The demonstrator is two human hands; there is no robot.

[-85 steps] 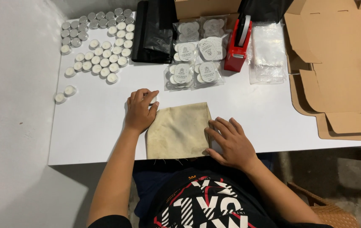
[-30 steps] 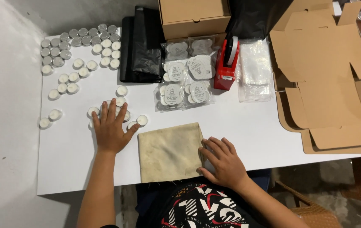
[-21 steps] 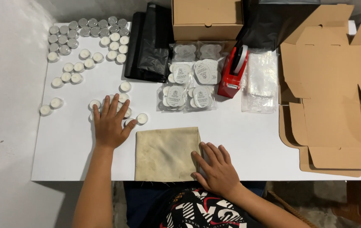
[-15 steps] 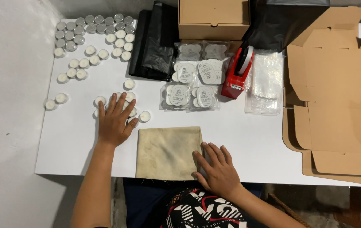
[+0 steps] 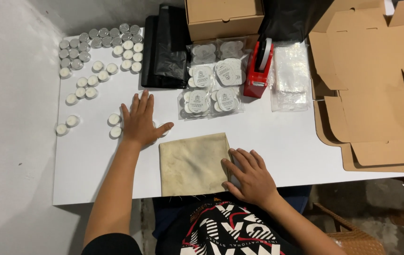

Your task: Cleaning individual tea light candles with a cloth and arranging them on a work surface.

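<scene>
A: What are the fingers (image 5: 141, 105) of the left hand (image 5: 139, 123) doing?

B: They lie spread and flat on the tabletop (image 5: 287, 141), palm over a few small white candles (image 5: 113, 119); nothing is gripped. Two candles sit just beside the hand on its left, and one peeks out by the thumb.

A: And the right hand (image 5: 250, 177)?

B: Open too, fingertips pressing the right edge of the beige cloth pouch (image 5: 194, 163), which lies flat near the front edge, between both hands.

A: How would you gather well here?

B: I'd judge it best to curl the fingers slowly and sweep the candles together, keeping the pouch pinned so it doesn't slide.

A: Anything in the way?

B: Packets of round stickers (image 5: 210, 87) lie just behind the pouch, with a red tape dispenser (image 5: 257, 69), black bags (image 5: 165, 49) and flattened cardboard boxes (image 5: 376, 99) further out. The candle rows (image 5: 103, 47) sit well apart at the back left.
</scene>
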